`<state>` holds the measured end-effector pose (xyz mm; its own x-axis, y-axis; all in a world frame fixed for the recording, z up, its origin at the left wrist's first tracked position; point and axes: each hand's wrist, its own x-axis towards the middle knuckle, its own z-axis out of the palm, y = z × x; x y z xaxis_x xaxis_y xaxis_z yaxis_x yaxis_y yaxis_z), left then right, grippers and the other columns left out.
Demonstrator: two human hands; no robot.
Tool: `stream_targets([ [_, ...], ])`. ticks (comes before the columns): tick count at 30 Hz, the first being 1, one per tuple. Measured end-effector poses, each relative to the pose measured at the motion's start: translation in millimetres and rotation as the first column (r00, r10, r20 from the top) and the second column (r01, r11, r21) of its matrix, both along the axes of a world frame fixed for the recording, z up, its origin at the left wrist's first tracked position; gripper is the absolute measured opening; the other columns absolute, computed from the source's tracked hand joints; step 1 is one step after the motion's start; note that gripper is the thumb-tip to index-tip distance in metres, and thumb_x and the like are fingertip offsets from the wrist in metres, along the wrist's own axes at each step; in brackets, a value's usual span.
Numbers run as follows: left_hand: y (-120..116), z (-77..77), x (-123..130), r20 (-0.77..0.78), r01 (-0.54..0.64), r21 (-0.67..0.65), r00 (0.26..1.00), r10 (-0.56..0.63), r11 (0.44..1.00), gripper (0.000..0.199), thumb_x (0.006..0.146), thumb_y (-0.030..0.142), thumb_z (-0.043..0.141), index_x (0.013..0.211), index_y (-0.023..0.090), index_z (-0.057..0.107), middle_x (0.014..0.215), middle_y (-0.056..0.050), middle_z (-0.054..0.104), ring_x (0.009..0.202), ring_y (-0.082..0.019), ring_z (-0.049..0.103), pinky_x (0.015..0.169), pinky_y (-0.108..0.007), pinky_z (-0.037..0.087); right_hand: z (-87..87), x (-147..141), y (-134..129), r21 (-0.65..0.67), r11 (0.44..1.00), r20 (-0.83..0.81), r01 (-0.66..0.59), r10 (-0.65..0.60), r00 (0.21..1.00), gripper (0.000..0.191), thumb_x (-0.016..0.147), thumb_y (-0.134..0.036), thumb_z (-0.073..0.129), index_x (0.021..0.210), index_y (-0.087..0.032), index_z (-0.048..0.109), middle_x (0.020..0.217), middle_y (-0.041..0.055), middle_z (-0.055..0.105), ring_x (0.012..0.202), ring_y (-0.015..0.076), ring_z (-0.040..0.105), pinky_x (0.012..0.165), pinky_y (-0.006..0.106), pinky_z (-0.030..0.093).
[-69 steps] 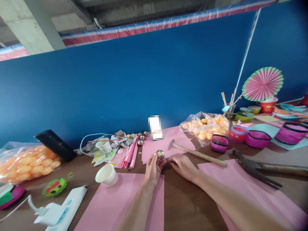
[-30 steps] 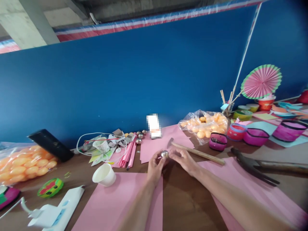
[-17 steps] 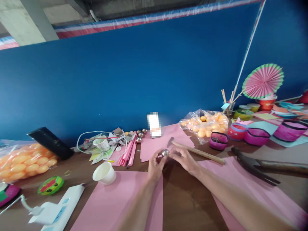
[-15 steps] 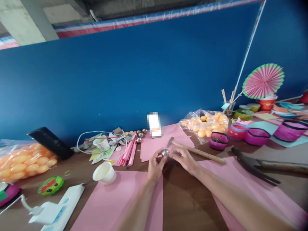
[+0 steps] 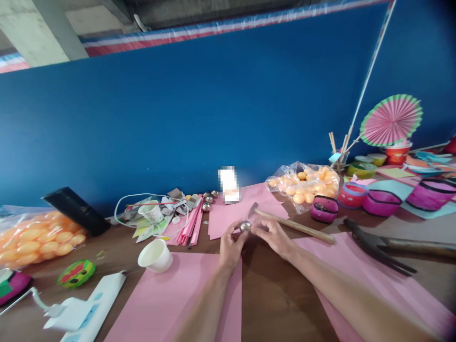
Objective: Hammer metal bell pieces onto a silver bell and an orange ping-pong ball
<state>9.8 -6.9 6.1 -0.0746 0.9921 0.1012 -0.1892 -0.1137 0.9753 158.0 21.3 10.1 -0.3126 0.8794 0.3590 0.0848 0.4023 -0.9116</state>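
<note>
Head view, left hand (image 5: 231, 244) gripping a shiny ball (image 5: 245, 226) at the middle of the table (image 5: 276, 301), right hand (image 5: 273, 236) half curled just beside it, if gripping too I cannot tell, small hammer (image 5: 297, 225) at right, white cup (image 5: 158, 259) at left

Glossy metal ball (image 5: 245, 226), matt pink paper (image 5: 178, 294), smooth wooden hammer handle (image 5: 302, 228), clear shiny plastic bag (image 5: 276, 171)
</note>
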Motion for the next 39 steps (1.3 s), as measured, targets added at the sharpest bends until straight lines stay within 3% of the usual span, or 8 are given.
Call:
stream_targets([
  [24,2.4,-5.5,-2.5,-0.082,0.035,0.036,0.996,-0.032,0.999,0.044,0.068,0.022,0.063,0.111,0.018,0.054,0.104,-0.009,0.063,0.091,-0.021,0.061,0.082,-0.033,0.047,-0.9,0.3,1.2,0.023,1.0,0.04,0.008,-0.009,0.999,0.021,0.078,-0.033,0.053,0.067,-0.016,0.057,0.069,0.0002,0.054,0.068,0.013,0.049,0.066,0.025,0.04],
  [32,2.5,-0.5,-0.2,-0.108,0.013,0.084,0.994,-0.004,0.996,0.04,0.068,0.018,0.062,0.107,0.018,0.057,0.101,-0.007,0.065,0.094,-0.021,0.06,0.083,-0.031,0.046,-5.9,0.8,5.8,-0.093,0.995,0.01,-0.03,0.031,0.999,0.018,0.076,-0.031,0.055,0.071,-0.014,0.06,0.072,0.0017,0.059,0.07,0.0138,0.053,0.066,0.025,0.042],
  [39,3.4,-1.7,0.1,-0.144,0.006,0.102,0.99,0.009,0.995,0.038,0.068,0.018,0.061,0.107,0.017,0.057,0.101,-0.007,0.065,0.095,-0.02,0.06,0.084,-0.031,0.046,-5.8,0.4,3.3,-0.126,0.992,-0.025,0.027,-0.03,0.999,0.017,0.071,-0.03,0.059,0.074,-0.014,0.061,0.072,0.0011,0.061,0.068,0.0137,0.054,0.066,0.026,0.042],
])
